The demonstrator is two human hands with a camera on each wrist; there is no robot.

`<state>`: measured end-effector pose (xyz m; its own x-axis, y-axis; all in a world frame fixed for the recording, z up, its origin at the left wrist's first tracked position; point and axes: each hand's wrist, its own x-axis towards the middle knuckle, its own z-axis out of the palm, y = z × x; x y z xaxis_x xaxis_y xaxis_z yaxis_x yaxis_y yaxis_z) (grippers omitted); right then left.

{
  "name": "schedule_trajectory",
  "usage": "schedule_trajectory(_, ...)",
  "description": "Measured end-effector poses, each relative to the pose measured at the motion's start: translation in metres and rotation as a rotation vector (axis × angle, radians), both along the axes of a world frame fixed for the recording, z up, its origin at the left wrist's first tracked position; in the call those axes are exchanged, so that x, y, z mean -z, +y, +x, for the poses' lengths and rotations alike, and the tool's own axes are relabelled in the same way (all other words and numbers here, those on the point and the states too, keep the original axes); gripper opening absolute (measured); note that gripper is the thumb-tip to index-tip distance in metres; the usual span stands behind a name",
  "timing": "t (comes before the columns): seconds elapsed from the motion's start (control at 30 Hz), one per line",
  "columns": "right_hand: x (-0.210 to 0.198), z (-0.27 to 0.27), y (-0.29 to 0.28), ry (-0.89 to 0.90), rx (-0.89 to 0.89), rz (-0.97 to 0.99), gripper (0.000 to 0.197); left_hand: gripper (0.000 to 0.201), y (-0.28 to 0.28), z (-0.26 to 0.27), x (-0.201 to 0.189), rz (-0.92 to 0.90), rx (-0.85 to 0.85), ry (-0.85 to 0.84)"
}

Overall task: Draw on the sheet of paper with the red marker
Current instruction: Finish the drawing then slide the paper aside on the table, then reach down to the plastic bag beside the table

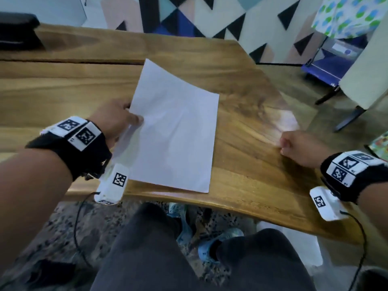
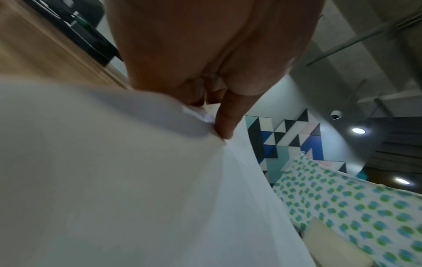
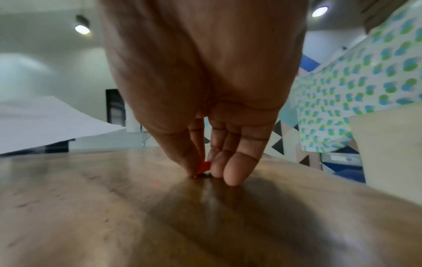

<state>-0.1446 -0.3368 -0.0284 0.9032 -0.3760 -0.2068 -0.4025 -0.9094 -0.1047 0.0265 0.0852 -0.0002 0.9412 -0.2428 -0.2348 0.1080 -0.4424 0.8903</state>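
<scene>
The left hand (image 1: pixel 117 120) pinches with thumb on top, forearm reaching forward. The right hand (image 1: pixel 298 148) is lowered out to the right, fingers (image 3: pixel 230 171) pointing down, thumb and forefinger pinched together.

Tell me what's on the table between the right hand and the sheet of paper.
Only bare wooden table: in the head view nothing lies between the right hand and the sheet of paper. The right wrist view agrees.

You are working in an office-type room: wooden table (image 1: pixel 241 114), geometric wall panels (image 1: pixel 189 15) on the far side, ceiling security camera (image 2: pixel 336 114), recessed lights (image 2: pixel 358 130).
</scene>
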Motion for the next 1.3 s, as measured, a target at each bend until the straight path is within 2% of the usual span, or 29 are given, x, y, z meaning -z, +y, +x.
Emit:
schedule_trajectory(0.07, -0.013, 0.007, 0.018, 0.014, -0.041, -0.028, 0.01, 0.027, 0.018, -0.002, 0.007, 0.034, -0.049, 0.009)
schedule_trajectory(0.13, -0.03, 0.024, 0.053, -0.037, -0.092, 0.019, 0.006, 0.028, 0.034, 0.0, 0.015, 0.053, -0.109, 0.016)
schedule_trajectory(0.27, -0.049, 0.066, 0.166, -0.113, -0.359, 0.178, 0.005, 0.059, 0.057, 0.005, 0.027, 0.157, -0.195, -0.032)
schedule_trajectory(0.33, -0.044, 0.084, 0.223, -0.071, -0.468, 0.229, 0.002, 0.075, 0.067, 0.006, 0.033, 0.198, -0.235, -0.067)
schedule_trajectory(0.43, -0.027, 0.11, 0.283, -0.041, -0.558, 0.184, 0.005, 0.085, 0.084, 0.01, 0.039, 0.278, -0.229, -0.093)
schedule_trajectory(0.6, -0.005, 0.133, 0.316, 0.015, -0.54, 0.135, 0.013, 0.09, 0.107, 0.02, 0.048, 0.396, -0.225, -0.119)
schedule_trajectory(0.67, -0.004, 0.131, 0.314, 0.008, -0.488, 0.182, 0.011, 0.091, 0.113, 0.026, 0.054, 0.444, -0.217, -0.131)
schedule_trajectory(0.73, -0.01, 0.122, 0.307, -0.086, -0.379, 0.386, 0.015, 0.091, 0.118, 0.032, 0.06, 0.482, -0.211, -0.138)
schedule_trajectory(0.8, -0.019, 0.103, 0.301, -0.172, -0.172, 0.836, 0.027, 0.091, 0.122, 0.038, 0.063, 0.506, -0.214, -0.148)
schedule_trajectory(0.9, -0.011, 0.068, 0.29, -0.171, 0.125, 1.525, 0.047, 0.09, 0.13, 0.046, 0.064, 0.566, -0.22, -0.163)
schedule_trajectory(1.0, 0.016, 0.041, 0.26, -0.229, 0.406, 1.901, 0.073, 0.089, 0.134, 0.052, 0.058, 0.633, -0.197, -0.168)
schedule_trajectory(1.1, 0.026, 0.018, 0.209, -0.412, 0.563, 2.046, 0.076, 0.088, 0.138, 0.057, 0.049, 0.705, -0.167, -0.149)
schedule_trajectory(1.2, 0.021, 0.0, 0.153, -0.675, 0.677, 1.977, 0.077, 0.091, 0.129, 0.051, 0.036, 0.791, -0.169, -0.143)
schedule_trajectory(1.3, 0.007, -0.009, 0.126, -0.886, 0.74, 1.954, 0.073, 0.088, 0.093, 0.034, 0.022, 0.857, -0.123, -0.284)
